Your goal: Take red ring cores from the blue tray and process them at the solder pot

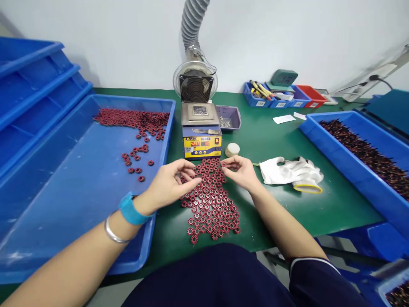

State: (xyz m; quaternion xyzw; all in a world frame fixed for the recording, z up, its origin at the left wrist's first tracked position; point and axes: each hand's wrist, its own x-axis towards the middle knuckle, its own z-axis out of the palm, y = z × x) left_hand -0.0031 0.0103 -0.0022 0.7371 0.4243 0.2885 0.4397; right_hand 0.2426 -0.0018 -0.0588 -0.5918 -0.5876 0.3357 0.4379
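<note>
The big blue tray (79,183) on the left holds red rings (137,121), most of them heaped at its far end and a few scattered toward the middle. On the right a long blue bin (348,166) is filled with dark small parts (367,153). Behind, a small grey tray (234,115) holds some metal bits, and a row of little blue and red boxes (281,96) holds tools.

On the green table (319,204) between the hands lies a flat patch of red rings (209,200), laid close side by side. The left hand (168,183) rests at the left edge of this patch, its fingers curled together and the tips pinching at a ring. The right hand (241,170) is at the far right edge, thumb and forefinger pinching one ring.

Just behind the patch stands a yellow heating machine (201,132) with a fan (195,87) and a grey hose (191,21) above. White gloves (292,170) lie just beside the right hand.
</note>
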